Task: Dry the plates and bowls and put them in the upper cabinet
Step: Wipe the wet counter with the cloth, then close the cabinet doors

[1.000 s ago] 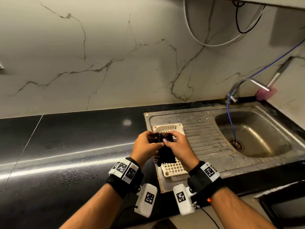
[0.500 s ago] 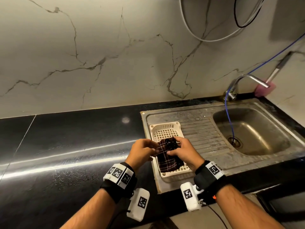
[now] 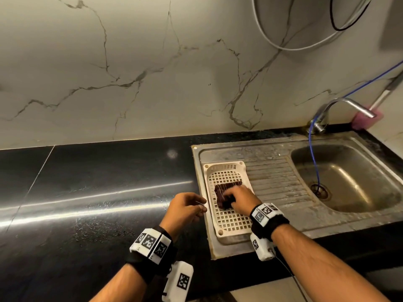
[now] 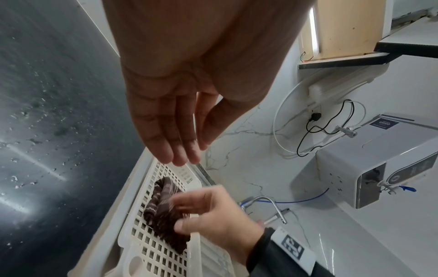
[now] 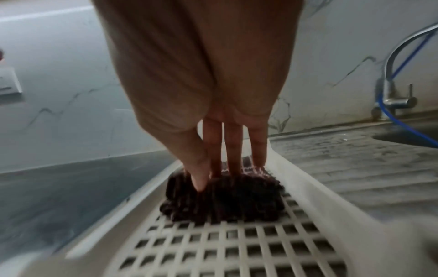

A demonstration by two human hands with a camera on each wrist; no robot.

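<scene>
A dark checked cloth (image 3: 222, 190) lies folded in the white slotted drying tray (image 3: 231, 221) on the sink's drainboard. My right hand (image 3: 233, 196) is down on it, thumb and fingers pinching the cloth (image 5: 225, 198) against the tray floor (image 5: 237, 243). My left hand (image 3: 196, 205) hovers just left of the tray's rim, fingers relaxed, holding nothing. In the left wrist view its fingertips (image 4: 180, 157) hang above the tray's far corner, apart from the cloth (image 4: 163, 206). No plate or bowl shows in any view.
The steel sink basin (image 3: 349, 177) lies to the right, with a faucet (image 3: 340, 105) and a blue hose (image 3: 314, 158) running into the drain. Wet black countertop (image 3: 98, 192) stretches left. A water purifier (image 4: 367, 168) and a cabinet underside (image 4: 343, 31) hang on the wall above.
Both hands held the cloth up above the tray; my right hand has lowered it into the tray, and my left hand has let go and drawn back to the left.
</scene>
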